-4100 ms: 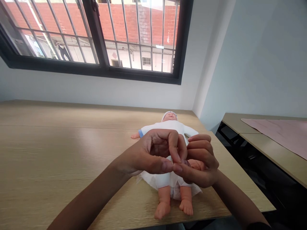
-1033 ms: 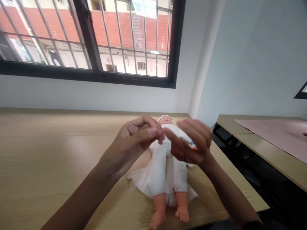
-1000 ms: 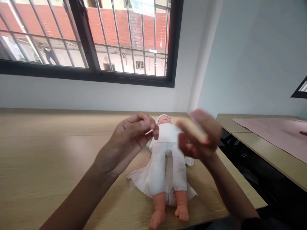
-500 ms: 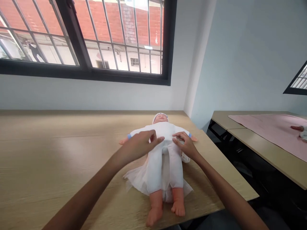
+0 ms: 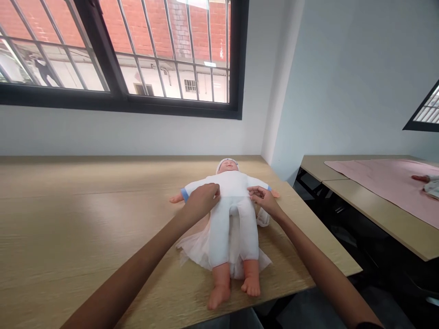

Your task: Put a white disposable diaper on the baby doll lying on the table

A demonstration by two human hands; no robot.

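Note:
A baby doll (image 5: 233, 185) in a white top with blue cuffs, white pants (image 5: 219, 233) and a white cap lies on its back, feet toward me. My left hand (image 5: 205, 197) is at the doll's waist on the left, its fingers curled in against the clothing; the thumb is mostly hidden. At the other side of the waist, my right hand (image 5: 266, 201) touches the clothing with bent fingers, the thumb apart from them. Sheer white fabric (image 5: 195, 249) spreads out beneath the doll's legs. A bunched piece of it (image 5: 263, 218) shows below my right hand.
The doll rests on a light wooden table (image 5: 85, 219), near its right end and front edge. Across a gap at the right stands another table (image 5: 370, 205) with a pink cloth (image 5: 384, 178) and part of another doll (image 5: 430, 185). A barred window (image 5: 171, 55) is behind.
My left hand's fingers have curled in, where thumb and fingers were apart before. My right hand has shifted slightly at the waist. The view has moved a little.

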